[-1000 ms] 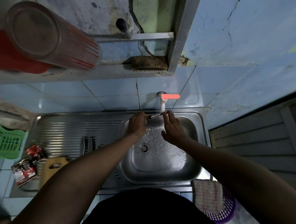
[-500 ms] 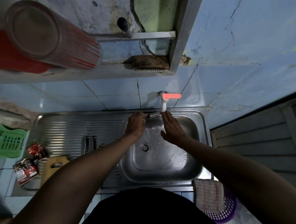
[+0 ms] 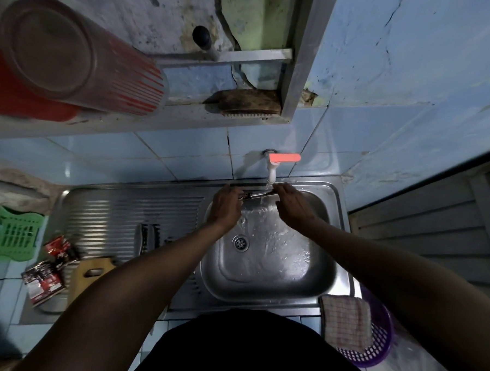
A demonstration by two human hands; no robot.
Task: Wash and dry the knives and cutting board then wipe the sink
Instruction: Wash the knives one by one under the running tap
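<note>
1. Knife [image 3: 257, 195] at frame centre under the tap [image 3: 272, 172]: handle hidden inside the gripping left hand [image 3: 225, 207]; blade blurred.
2. Right hand [image 3: 291, 204] fingers straight, touching the blade tip.
3. Steel sink [image 3: 328, 209] wet; cutting board [image 3: 92, 274] lower left, partly covered by forearm.

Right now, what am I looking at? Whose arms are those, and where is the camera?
There is no machine here. A person wears a camera on the head, so you look down along their two arms. Their left hand has its grip on one end of a knife, held under water running from the tap. The right hand touches the other end; its fingers look fairly straight. Below is a wet metal sink. On the ribbed draining side lie more knives and a cutting board. A checked cloth hangs over a purple basket.
</note>
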